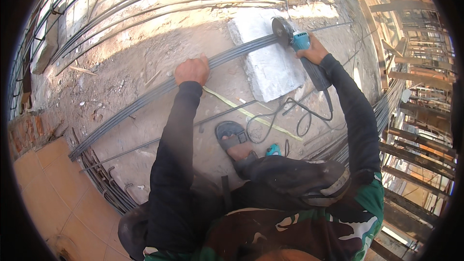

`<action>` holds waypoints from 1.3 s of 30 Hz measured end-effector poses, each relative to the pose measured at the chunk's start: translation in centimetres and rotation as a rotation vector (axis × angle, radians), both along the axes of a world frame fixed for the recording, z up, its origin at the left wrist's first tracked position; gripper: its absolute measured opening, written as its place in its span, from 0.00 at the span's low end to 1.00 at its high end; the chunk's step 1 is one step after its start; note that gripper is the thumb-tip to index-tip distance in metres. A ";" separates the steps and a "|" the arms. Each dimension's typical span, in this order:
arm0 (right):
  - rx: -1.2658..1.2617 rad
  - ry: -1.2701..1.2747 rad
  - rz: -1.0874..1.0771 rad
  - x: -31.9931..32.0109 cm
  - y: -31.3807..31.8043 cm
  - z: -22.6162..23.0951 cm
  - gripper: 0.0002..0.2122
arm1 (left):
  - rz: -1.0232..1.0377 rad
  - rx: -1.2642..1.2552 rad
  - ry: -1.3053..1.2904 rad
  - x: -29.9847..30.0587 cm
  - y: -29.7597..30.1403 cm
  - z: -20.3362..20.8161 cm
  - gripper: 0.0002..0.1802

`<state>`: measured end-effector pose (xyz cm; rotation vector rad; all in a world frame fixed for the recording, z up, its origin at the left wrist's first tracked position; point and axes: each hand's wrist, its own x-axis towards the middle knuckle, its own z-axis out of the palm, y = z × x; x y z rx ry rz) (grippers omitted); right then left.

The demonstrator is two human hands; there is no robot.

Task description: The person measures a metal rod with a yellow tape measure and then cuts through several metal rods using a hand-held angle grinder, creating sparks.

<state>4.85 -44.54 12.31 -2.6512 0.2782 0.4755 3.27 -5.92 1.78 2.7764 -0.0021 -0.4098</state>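
My left hand [192,70] is closed around a bundle of steel rebar [145,97] that runs from the lower left up to the right. The far end of the bundle lies across a pale concrete block [271,75]. In my right hand [315,50] is a teal and black angle grinder [309,63], gripped near its head. Its disc and guard [282,31] are at the bundle's right end, over the block; whether the disc touches the bars I cannot tell. The grinder's black cord [309,111] trails down and loops on the ground.
A yellowish strip [251,115], a single thin rod [217,114] and a teal tape measure [273,150] lie near my sandalled foot [233,137]. Long bars [159,12] stretch along the far side. Timber framing [415,75] stands at right, orange tiles [63,188] at lower left.
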 end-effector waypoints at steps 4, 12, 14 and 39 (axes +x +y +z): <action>0.010 0.025 0.019 0.2 0.2 0.4 0.49 | 0.017 -0.026 -0.153 -0.3 0.4 -0.8 0.31; -0.029 -0.018 0.028 -1.0 -1.0 -0.7 0.48 | 0.025 -0.110 -0.198 -0.6 0.6 -0.8 0.31; -0.003 -0.026 0.024 -1.4 -1.1 -0.7 0.47 | 0.040 -0.127 -0.199 -0.6 0.6 -1.0 0.31; 0.016 -0.030 -0.003 -2.9 -1.0 -1.4 0.42 | 0.046 -0.143 -0.192 -0.6 0.7 -1.5 0.32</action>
